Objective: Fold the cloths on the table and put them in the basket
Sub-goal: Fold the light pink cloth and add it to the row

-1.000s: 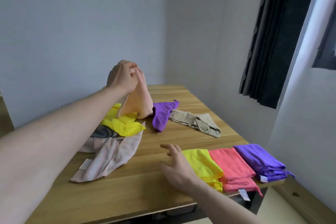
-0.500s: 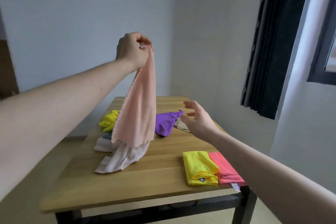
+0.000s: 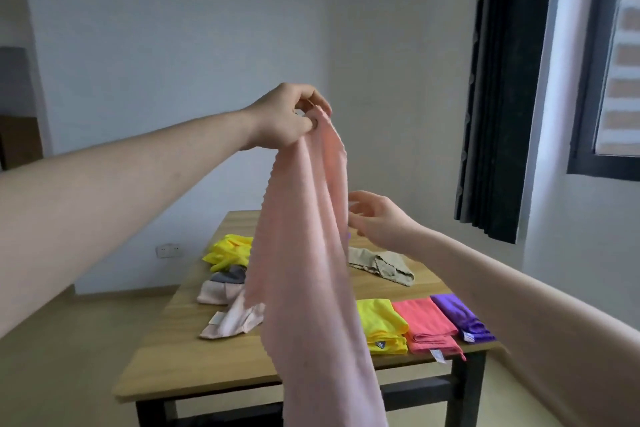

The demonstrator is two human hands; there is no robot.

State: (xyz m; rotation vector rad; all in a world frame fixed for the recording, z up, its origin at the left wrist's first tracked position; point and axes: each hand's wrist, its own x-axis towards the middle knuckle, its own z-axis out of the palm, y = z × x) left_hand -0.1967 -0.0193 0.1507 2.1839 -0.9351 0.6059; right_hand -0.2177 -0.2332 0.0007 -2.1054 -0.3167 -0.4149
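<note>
L hand [image 3: 287, 118] pinching peach cloth [image 3: 308, 253] high by corner, R hand [image 3: 375, 218] loose-fingered beside edge — best catch opposite corner before folding.

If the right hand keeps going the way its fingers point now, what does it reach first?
Most likely the hanging peach cloth: the right hand points left at its edge, fingers spread, close beside it. Depth is unclear, so actual contact can't be confirmed.
</note>
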